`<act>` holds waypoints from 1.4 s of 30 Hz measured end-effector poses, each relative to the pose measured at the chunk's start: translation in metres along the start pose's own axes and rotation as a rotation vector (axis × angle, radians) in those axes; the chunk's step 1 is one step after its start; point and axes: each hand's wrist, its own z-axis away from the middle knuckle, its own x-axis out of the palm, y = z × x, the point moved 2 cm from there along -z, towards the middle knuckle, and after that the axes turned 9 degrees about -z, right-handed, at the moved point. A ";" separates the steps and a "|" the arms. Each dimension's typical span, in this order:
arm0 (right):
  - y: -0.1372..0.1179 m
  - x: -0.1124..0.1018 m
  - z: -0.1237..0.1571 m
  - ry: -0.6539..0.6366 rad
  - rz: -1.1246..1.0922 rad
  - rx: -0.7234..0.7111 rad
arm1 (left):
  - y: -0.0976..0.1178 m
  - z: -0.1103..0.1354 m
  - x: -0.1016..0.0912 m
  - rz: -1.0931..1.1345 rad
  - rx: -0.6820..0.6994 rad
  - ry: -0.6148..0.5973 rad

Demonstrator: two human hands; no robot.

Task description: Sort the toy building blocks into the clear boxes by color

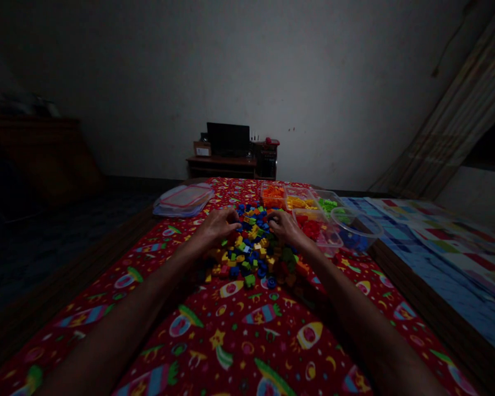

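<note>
- Two hands are seen stretched forward over a red sheet (247,341) printed with rockets and stars, with a forearm lying along each side
- Brick pile (253,250) is heaped mid-sheet between the hands, with blue, yellow, green, orange and red pieces mixed
- Left hand (218,223) is laid palm down at the pile's far left edge, fingers curled onto the bricks; whether a piece is gripped cannot be told
- Right hand (286,226) is set likewise at the far right edge, fingers bent down among the bricks; any hold cannot be told in the dim light
- Clear containers are ranged just right of the pile, their bricks sorted by colour: orange tub (262,193), yellow tub (299,190), green tub (334,193), red tub (332,242), round bowl (375,231) with blue
- Stacked lids (184,199) are noted at the sheet's far left corner
- Monitor (228,139) is seen on a low desk (220,164) against the back wall
</note>
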 end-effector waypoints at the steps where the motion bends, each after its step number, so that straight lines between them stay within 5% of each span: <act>1: 0.001 0.000 -0.001 0.011 -0.011 0.036 | -0.003 0.000 0.003 -0.012 0.000 0.004; 4: -0.004 0.002 0.001 -0.003 0.002 0.050 | -0.010 0.001 0.017 -0.065 0.060 0.013; 8: -0.013 0.009 0.005 -0.188 0.180 -0.036 | -0.010 0.002 0.030 -0.125 0.175 0.003; 13: -0.024 0.022 0.011 -0.364 0.411 -0.092 | -0.001 0.001 0.028 -0.142 0.091 -0.075; 18: -0.032 0.024 0.015 -0.394 0.439 -0.067 | 0.000 0.000 0.023 -0.087 0.070 -0.059; 25: -0.017 0.005 -0.002 -0.145 -0.025 0.055 | -0.012 -0.003 0.030 -0.092 0.040 -0.073; 30: -0.009 0.001 -0.005 -0.118 -0.448 0.334 | -0.003 0.004 0.030 -0.136 0.078 -0.106; 34: -0.014 -0.004 -0.001 -0.074 -0.762 0.401 | -0.004 0.001 0.025 -0.094 0.100 -0.050; 42: -0.019 0.005 0.003 -0.104 -0.857 0.492 | 0.022 -0.002 0.006 0.054 0.092 0.020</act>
